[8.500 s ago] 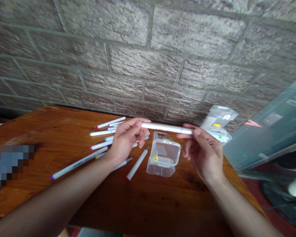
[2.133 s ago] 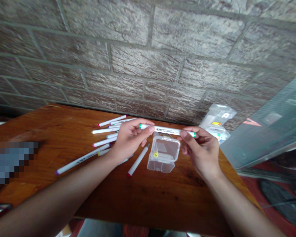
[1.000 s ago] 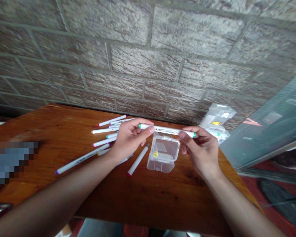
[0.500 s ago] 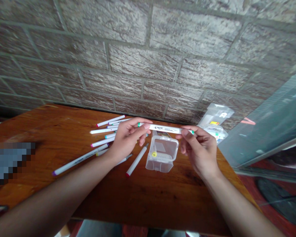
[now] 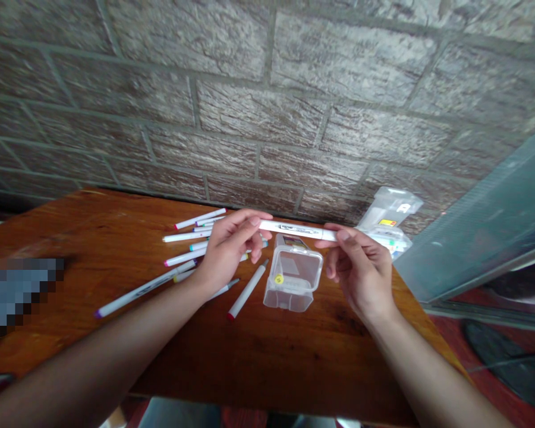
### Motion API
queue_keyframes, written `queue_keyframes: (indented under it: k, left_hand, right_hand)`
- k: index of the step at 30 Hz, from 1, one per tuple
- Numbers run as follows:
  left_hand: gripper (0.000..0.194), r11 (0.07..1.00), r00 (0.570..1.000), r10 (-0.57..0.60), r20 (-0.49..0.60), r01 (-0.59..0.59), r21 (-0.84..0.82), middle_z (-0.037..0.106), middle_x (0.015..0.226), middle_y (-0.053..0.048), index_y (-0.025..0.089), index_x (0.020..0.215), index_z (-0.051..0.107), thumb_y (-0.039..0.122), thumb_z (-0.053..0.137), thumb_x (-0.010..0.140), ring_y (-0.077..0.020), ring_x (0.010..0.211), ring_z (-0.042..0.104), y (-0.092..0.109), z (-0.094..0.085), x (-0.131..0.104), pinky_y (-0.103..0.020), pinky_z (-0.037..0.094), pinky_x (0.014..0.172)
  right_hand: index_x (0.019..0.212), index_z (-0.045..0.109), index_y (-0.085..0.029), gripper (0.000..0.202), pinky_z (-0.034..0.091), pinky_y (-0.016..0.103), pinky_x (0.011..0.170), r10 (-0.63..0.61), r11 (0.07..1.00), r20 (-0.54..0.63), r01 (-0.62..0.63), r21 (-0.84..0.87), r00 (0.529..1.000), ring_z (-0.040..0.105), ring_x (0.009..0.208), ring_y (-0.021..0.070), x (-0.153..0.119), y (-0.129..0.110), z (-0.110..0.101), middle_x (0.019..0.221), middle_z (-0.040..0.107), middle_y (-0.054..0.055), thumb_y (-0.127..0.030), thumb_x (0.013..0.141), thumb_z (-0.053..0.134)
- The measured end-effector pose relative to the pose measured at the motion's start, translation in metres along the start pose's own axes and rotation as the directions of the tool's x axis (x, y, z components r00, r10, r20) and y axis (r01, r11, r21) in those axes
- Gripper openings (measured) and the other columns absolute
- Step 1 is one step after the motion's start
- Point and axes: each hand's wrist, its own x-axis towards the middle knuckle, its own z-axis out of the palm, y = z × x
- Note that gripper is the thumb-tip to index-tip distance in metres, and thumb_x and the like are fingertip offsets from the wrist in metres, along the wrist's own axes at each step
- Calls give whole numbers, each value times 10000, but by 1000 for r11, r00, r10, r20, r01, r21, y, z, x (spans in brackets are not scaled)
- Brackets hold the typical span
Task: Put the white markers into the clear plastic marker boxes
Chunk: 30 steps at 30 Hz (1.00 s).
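A white marker pen (image 5: 294,230) with dark print along its barrel is held level above the table, between both hands. My left hand (image 5: 229,246) pinches its left end between thumb and fingers. The right end is gripped by my right hand (image 5: 361,261), thumb on top. Both tips of the pen are covered by fingers. Below it stands a clear plastic case (image 5: 289,300) with its lid raised and a round yellow sticker on it. A marker with a red end (image 5: 248,291) lies just left of the case.
Several white markers with coloured ends (image 5: 185,255) lie loosely on the wooden table (image 5: 249,356), partly behind my left arm. At the back right is another clear case (image 5: 390,217) holding pens. A brick wall (image 5: 258,119) borders the table's far side.
The marker has turned about its length, so its print sits differently. My fingers have slid over its green ends, which no longer show. The case and loose markers stay put.
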Motion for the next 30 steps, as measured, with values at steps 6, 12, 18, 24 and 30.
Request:
queue_keyframes:
  k: [6,12,18,24,30]
  left_hand:
    - [260,1000,1000,-9,-4,9,-26,767,776,-62,159,1064,802,379,750,936,-100,450,569,1,0,0,-236,436,430]
    - [283,999,1000,-9,-13,8,-49,784,796,-83,145,1077,802,381,751,930,-105,446,566,2,2,1,-239,434,420]
    - [324,998,1000,-20,-22,19,-68,773,758,-89,120,1086,797,397,754,923,-104,440,567,4,4,1,-233,433,416]
    - [331,995,999,-28,-20,26,-98,774,767,-86,111,1082,789,392,762,909,-104,446,559,7,5,0,-235,431,407]
    - [325,993,999,-33,-25,30,-113,779,753,-95,101,1084,777,374,756,907,-104,442,556,8,6,0,-231,428,408]
  right_hand:
    - [1033,831,-176,223,392,200,337,20,1000,-4,-20,18,1000,567,385,93,0,-2,0,861,846,83,-363,922,781]
    - [1035,830,-170,219,398,203,338,21,999,-3,-21,24,1000,572,388,96,0,-2,0,866,846,86,-353,934,766]
    - [1049,832,-173,221,398,201,335,33,999,0,-33,38,999,574,385,96,0,-2,0,872,849,87,-349,953,740]
    - [1042,829,-159,224,391,202,324,39,998,-14,-39,50,999,578,375,102,0,-4,1,857,848,96,-338,945,735]
    - [1044,822,-152,236,388,208,324,51,997,-19,-50,60,998,574,371,108,0,-6,1,847,846,102,-340,931,734]
